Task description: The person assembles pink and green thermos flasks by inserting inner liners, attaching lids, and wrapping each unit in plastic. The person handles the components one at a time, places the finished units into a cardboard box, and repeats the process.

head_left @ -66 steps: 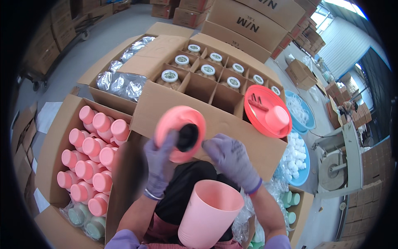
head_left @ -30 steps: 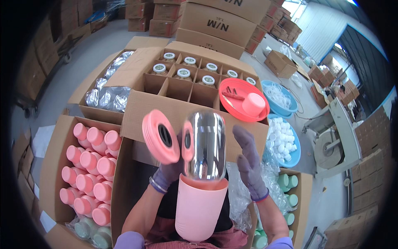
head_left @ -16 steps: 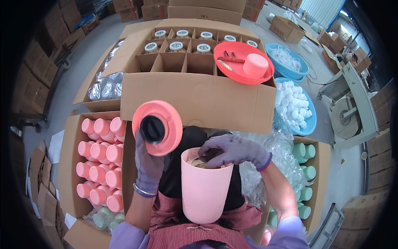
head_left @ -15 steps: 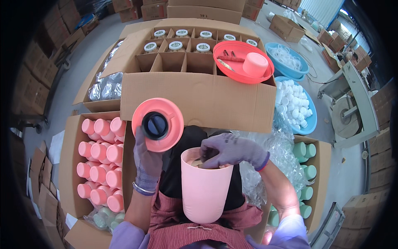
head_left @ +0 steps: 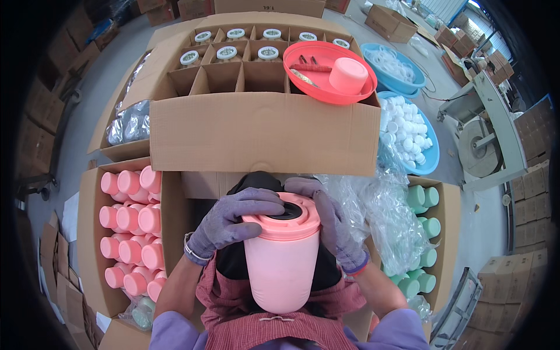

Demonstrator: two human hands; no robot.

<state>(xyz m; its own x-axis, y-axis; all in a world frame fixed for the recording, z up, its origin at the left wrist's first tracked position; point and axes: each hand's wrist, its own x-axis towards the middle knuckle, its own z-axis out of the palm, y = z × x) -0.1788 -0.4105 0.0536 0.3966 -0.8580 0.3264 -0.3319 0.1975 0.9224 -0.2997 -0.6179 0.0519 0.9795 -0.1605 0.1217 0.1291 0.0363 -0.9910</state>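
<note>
A tall pink plastic container (head_left: 281, 274) stands upright in my lap, against the red apron. Its round pink lid (head_left: 309, 219), with a black ring in the middle, sits on the mouth. My gloved left hand (head_left: 242, 213) is curled over the lid's left side, thumb at the rim and fingers across the top. Along the right side, my gloved right hand (head_left: 332, 219) wraps round the lid's rim and the container's upper wall. What is inside the container is hidden by the lid.
Ahead is a divided carton (head_left: 262, 134) of jars with white lids; a red basin (head_left: 303, 87) holds a pink cup and small tools. Pink containers (head_left: 129, 219) fill a left box. Green containers (head_left: 430, 227) and clear plastic bags (head_left: 394, 227) lie right, near a blue basin (head_left: 431, 157) of white caps.
The lid has come from the left onto the container's mouth. My right hand has left the container's inside and moved to its right outer side.
</note>
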